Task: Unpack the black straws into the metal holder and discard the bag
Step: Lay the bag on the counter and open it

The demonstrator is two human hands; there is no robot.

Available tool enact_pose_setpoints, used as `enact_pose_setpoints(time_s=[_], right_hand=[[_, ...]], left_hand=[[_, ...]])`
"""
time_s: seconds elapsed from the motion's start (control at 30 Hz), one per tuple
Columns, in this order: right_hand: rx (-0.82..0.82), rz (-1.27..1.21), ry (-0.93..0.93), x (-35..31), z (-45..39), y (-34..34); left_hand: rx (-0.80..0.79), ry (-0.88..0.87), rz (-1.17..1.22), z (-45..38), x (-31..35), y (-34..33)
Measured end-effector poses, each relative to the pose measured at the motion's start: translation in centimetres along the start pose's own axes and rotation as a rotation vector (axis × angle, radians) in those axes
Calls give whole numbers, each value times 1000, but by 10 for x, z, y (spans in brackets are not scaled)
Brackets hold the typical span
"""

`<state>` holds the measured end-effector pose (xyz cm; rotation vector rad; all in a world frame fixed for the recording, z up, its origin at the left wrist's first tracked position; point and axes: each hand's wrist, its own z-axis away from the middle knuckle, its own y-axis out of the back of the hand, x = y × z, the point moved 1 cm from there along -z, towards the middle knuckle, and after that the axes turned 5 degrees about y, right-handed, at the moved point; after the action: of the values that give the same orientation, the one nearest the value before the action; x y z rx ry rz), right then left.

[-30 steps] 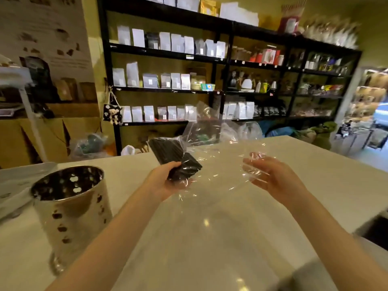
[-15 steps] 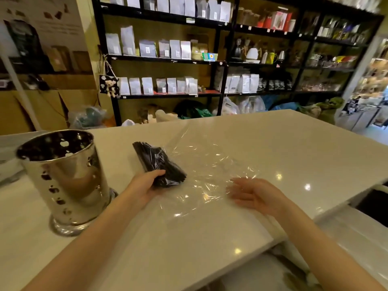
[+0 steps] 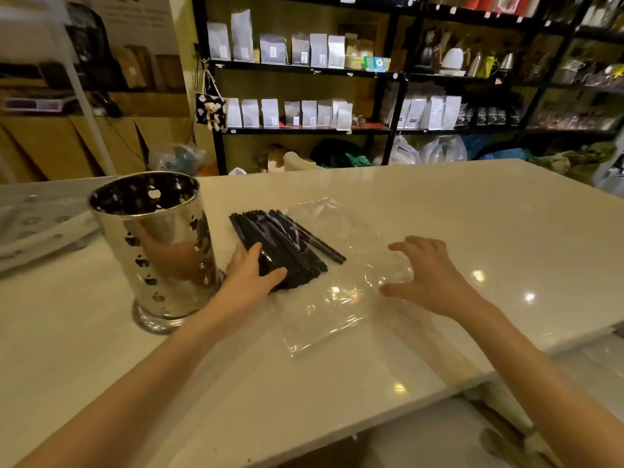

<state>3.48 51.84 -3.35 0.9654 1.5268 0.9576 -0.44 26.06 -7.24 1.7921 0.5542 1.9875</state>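
A person stands at a pale, glossy table (image 3: 439, 211), both bare forearms reaching forward over it. The left hand (image 3: 251, 273) lies on the near end of a bundle of black straws (image 3: 283, 244), its fingers (image 3: 275, 275) curled around that end and holding it against the table. The straws lie flat, fanned slightly, running away from the person and to the left, with a few strands splayed out to the right. Whether they are still partly inside the clear plastic bag (image 3: 341, 298) cannot be told; the crumpled, transparent film spreads over the table beneath and to the right of them, reaching toward the near edge. The right hand (image 3: 429, 275) hovers over or rests on the bag's right part, fingers spread wide and gripping nothing that can be made out. Just left of the left hand stands the metal holder (image 3: 158, 244), an upright mirrored cylinder pierced with holes, set on a round base; nothing shows above its rim. Behind the table, black shelving (image 3: 391, 76) carries rows of white and grey pouches (image 3: 304, 49), kettles and small goods.
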Motion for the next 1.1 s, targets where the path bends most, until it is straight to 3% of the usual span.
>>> enact_pose_setpoints(time_s=[0.1, 0.27, 0.43, 0.73, 1.1], right_hand=[[-89, -102, 309, -36, -3, -11], [-258, -185, 540, -81, 0, -38], [-289, -112, 562, -90, 3, -55], [-225, -23, 675, -106, 5, -70], [-64, -197, 580, -111, 4, -81]], left_hand=[[-17, -131, -124, 13, -7, 3], [-18, -345, -441, 30, -24, 6], [-37, -393, -591, 32, -28, 7], [38, -563, -529, 41, -23, 23], [-79, -597, -464, 40, -32, 21]])
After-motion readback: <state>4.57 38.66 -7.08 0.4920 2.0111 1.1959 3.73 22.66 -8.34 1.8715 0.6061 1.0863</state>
